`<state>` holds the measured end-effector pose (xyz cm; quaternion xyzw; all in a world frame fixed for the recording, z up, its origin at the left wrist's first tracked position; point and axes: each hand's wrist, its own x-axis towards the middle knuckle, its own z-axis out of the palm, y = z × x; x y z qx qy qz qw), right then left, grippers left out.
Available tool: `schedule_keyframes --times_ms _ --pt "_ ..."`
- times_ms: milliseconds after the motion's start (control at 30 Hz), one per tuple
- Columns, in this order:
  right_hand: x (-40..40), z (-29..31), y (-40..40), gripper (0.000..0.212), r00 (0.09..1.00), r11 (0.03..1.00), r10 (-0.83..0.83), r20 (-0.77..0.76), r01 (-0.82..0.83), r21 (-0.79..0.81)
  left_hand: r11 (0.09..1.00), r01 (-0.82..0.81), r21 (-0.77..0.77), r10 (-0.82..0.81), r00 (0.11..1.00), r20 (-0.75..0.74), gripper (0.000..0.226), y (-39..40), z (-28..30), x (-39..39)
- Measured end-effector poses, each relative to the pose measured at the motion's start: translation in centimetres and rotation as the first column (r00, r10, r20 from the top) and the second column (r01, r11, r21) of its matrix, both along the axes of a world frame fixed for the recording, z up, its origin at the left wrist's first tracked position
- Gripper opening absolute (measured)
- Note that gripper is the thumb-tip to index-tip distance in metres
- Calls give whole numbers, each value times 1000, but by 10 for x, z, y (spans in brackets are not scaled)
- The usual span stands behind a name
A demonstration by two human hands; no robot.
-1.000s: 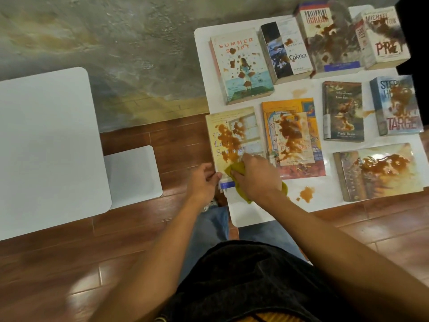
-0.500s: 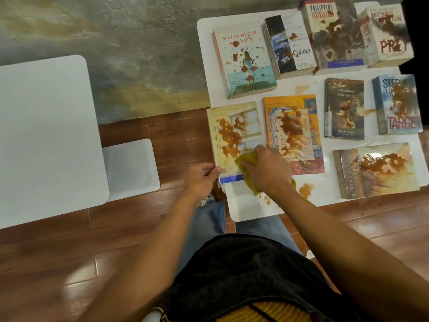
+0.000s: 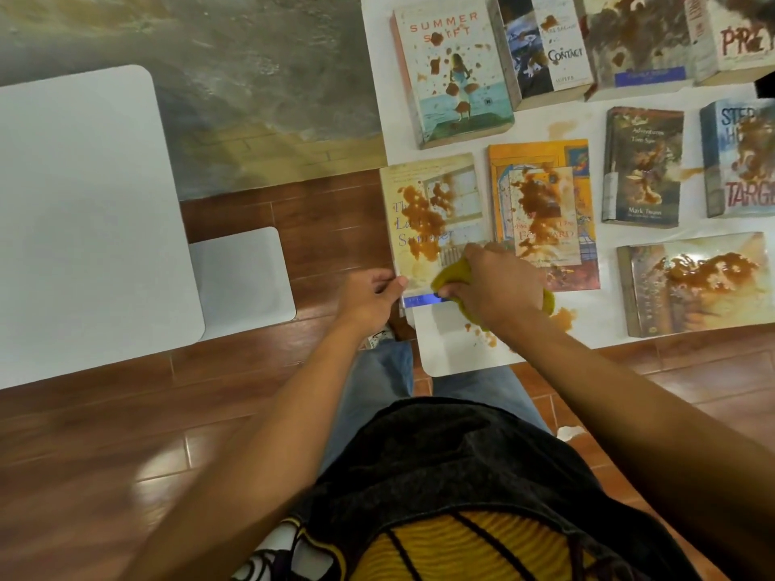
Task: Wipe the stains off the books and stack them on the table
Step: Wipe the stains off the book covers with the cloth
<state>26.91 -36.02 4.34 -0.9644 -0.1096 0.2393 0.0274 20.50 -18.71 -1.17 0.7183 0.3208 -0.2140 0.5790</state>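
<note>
While the left hand (image 3: pixel 371 297) is pinching the near-left corner of the cream book (image 3: pixel 434 228) at the bench's (image 3: pixel 457 350) left edge, the right hand (image 3: pixel 497 287) is gripping a yellow cloth (image 3: pixel 453 278) on its near end. Brown stains (image 3: pixel 423 215) are lying just beyond the fingers, up the cover's long axis, towards the bench's far edge.

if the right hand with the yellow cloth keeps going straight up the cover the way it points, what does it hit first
Most likely the brown stain on the pale book that the right hand is wiping with the yellow cloth; the exact heading is a judgement.
</note>
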Motion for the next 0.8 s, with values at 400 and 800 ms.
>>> schedule_keyframes --times_ms 400,800 --pt "18 -3 -4 57 999 999 -40 -3 40 -29 999 42 -8 -42 999 -1 29 -1 -1 -1" --pt "25 -11 -15 46 961 949 -272 -57 278 148 999 37 -22 -37 999 -8 31 0 -3 -5"
